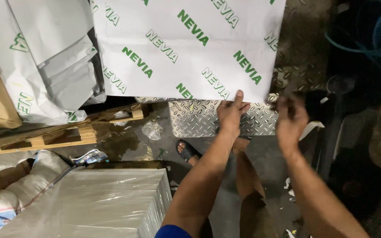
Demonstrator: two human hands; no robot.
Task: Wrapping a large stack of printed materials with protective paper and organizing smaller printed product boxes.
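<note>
A large white paper sheet with green lettering (186, 44) lies spread over a metal plate with a raised tread pattern (199, 117). My left hand (231, 113) grips the sheet's near edge, with the thumb on top of the paper. My right hand (291, 120) hovers blurred just off the sheet's near right corner, fingers curled, holding nothing that I can make out. My leg and a foot in a black sandal (187, 151) stand on the wet floor below.
More white printed wrapping paper (45, 61) is piled at the left over a wooden pallet (62, 134). A plastic-wrapped stack of sheets (98, 202) stands at the lower left beside woven sacks (27, 180). Dark machinery (358, 101) fills the right side.
</note>
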